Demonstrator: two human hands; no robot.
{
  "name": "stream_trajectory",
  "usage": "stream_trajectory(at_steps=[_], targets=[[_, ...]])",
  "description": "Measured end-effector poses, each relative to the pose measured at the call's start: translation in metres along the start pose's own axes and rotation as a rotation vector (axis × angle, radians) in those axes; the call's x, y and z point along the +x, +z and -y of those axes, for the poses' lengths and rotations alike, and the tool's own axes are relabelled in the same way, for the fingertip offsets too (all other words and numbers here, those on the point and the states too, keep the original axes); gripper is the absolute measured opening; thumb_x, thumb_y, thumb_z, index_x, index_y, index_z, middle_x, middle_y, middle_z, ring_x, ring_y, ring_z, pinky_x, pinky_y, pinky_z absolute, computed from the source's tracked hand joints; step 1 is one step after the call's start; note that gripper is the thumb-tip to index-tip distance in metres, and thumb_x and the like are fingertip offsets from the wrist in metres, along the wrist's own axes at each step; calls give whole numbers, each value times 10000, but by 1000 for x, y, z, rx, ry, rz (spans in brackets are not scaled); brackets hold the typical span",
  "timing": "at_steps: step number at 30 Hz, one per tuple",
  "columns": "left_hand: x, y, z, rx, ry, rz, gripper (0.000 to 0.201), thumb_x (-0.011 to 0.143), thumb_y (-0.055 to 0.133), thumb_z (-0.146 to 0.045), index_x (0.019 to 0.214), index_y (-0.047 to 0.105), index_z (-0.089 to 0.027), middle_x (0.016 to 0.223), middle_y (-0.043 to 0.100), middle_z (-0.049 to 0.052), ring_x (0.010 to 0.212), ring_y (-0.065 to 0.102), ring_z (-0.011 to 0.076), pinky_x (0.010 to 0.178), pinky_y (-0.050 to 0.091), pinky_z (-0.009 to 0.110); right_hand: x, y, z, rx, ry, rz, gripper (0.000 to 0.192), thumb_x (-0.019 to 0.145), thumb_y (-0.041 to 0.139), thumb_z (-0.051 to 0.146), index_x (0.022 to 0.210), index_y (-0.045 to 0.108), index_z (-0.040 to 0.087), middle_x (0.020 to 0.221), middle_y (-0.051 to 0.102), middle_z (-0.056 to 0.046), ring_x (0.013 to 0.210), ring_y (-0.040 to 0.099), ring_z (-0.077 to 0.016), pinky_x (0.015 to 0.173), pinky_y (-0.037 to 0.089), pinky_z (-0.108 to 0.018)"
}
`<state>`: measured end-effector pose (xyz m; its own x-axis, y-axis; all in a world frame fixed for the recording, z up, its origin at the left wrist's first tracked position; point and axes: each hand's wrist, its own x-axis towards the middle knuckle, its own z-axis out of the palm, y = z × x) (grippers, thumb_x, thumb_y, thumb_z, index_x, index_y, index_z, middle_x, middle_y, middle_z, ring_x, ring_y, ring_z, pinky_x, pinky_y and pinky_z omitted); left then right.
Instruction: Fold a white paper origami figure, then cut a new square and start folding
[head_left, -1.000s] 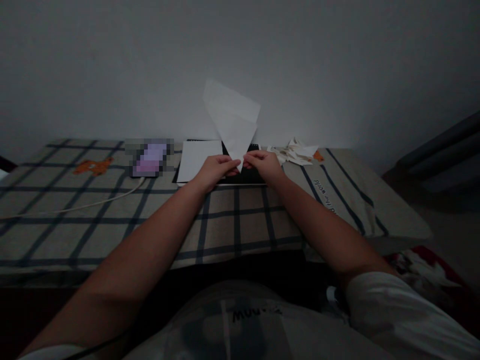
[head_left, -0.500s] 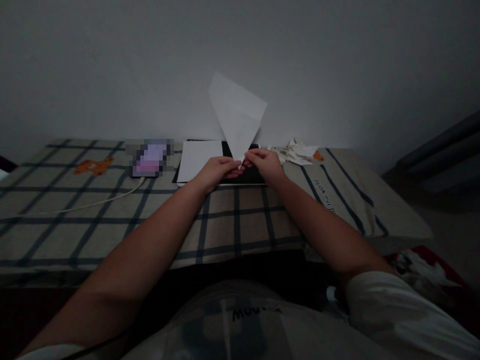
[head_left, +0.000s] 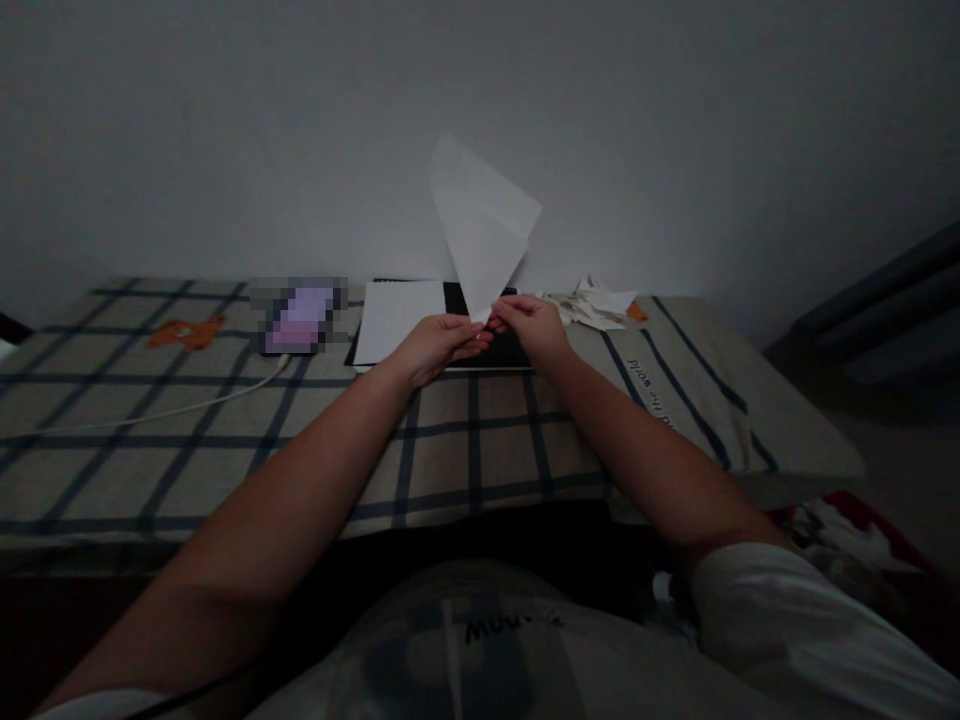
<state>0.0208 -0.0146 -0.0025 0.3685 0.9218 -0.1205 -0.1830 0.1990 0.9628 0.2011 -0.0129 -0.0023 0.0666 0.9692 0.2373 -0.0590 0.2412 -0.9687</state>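
Pinching the folded paper [head_left: 484, 225] at its tip, left hand [head_left: 435, 345] and right hand [head_left: 531, 325]; dim fingertips blur.

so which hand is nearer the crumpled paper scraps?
Right. The right hand is just left of the scraps; the left hand is farther left, beyond the right one.

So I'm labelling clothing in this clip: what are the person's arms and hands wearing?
Both forearms are bare. The left hand and right hand show no gloves; rings or a watch cannot be made out in the dim light. A short white sleeve covers the right upper arm, and a pale sleeve edge shows at the left. The shirt front carries dark lettering.
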Motion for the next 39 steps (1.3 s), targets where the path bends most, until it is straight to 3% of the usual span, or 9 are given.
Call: stream_trajectory(at_steps=[9,21,28,36,39], targets=[[-5,4,-2,-117,-13,48,184,1023,678,-106,889,804,-121,913,823,81,774,737,87,873,626,225,5,-5,-3,17,10,-27,51,867,801,241,858,772,201,785,777,-5,726,704,-125,777,597,-297],[-1,1,3,-17,61,11,13,887,832,-138,900,832,-137,951,831,80,862,758,113,957,625,270,6,-6,-3,42,-13,-32,79,842,813,245,813,754,202,760,774,-1,704,702,-124,729,591,-283],[-3,6,3,27,145,-7,168,743,933,-196,871,838,-141,888,829,66,823,757,130,930,628,291,7,-7,-5,35,-11,-26,165,805,865,320,796,743,210,745,768,3,704,706,-131,741,604,-291],[0,2,5,117,182,48,599,640,981,-252,1210,817,-168,898,836,47,843,771,166,938,626,345,6,-7,-5,-21,6,-29,95,844,812,290,846,769,205,785,775,-8,749,713,-135,778,605,-300],[4,-1,6,190,237,76,583,664,982,-386,1178,822,-165,944,840,64,860,759,168,925,601,328,5,-6,-4,-31,-2,-3,118,838,824,309,852,774,203,767,768,-4,744,710,-137,784,606,-303]])
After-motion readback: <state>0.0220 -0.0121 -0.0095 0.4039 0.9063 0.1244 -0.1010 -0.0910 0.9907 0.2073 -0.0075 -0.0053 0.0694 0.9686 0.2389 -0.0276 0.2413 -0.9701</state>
